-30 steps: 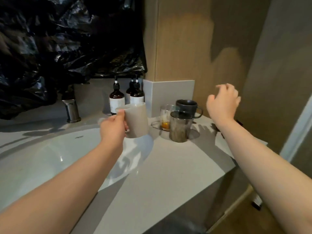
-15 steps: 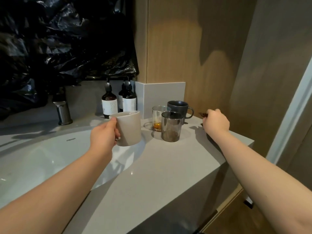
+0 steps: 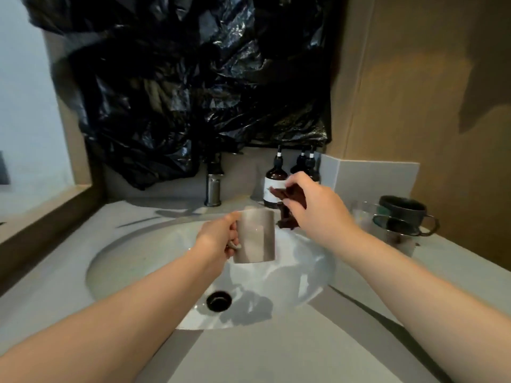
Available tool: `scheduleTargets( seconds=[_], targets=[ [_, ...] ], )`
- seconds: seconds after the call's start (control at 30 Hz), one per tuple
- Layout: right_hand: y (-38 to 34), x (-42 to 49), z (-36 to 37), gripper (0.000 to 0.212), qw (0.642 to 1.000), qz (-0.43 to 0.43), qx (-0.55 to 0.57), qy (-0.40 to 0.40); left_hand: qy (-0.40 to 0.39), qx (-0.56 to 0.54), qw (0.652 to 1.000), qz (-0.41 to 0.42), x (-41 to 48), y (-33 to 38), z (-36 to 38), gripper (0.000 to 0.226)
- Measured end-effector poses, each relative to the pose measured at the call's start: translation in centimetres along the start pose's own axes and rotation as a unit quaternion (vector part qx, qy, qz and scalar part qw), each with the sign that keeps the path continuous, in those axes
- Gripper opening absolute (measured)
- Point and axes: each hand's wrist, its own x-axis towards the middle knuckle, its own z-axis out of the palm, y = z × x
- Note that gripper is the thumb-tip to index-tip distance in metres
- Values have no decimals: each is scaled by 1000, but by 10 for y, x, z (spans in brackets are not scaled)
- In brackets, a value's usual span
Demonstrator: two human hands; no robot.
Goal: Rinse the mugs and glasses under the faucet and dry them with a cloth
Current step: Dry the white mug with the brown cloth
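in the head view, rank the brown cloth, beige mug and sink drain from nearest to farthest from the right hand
1. brown cloth, gripped in the right hand itself
2. beige mug, just to its left, in the left hand
3. sink drain, down in the basin

Both arms are bare. The left forearm [image 3: 124,313] and the right forearm [image 3: 414,286] show uncovered skin from the wrist back to the picture's lower corners (where a sleeve begins cannot be told). Both look smooth and even, and they broaden sharply toward the camera under the wide-angle lens. The left hand [image 3: 218,239] shows its back and thumb side, with its outline slightly smeared by blur. The right hand [image 3: 318,211] shows its broad back, with the knuckles a low ridge and a soft crease at the wrist. Wrists and visible fingers are bare skin too. The fingernails are too small and blurred to make out.
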Motion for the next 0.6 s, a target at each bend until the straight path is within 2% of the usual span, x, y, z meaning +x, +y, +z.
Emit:
scheduleTargets(
  seconds=[0.13, 0.27, 0.37, 0.43, 0.53, 0.6],
  targets=[
    [-15, 11, 39, 27, 999, -16, -13, -33, -11, 1, 1000, -16, 0, 3, -31, 38],
    [-32, 10, 68, 29, 999, -35, -22, -7, 37, 24, 999, -19, 3, 7, -47, 39],
    [-37, 1, 86, 26, 998, -63, -25, -7, 76, 33, 997, -5, 9, 8, -49, 28],
    [-32, -4, 95, 30, 995, -97, -7, 9, 55, 19, 998, -6, 12, 7, -49, 21],
    [-17, -4, 102, 30, 983, -172, 42, 51, 0, 4, 999, -35, 14, 6, -54, 32],
    [-12, -3, 102, 27, 969, -238, 49, 52, -32, -2, 998, -46, 15, 6, -58, 36]
  ],
)
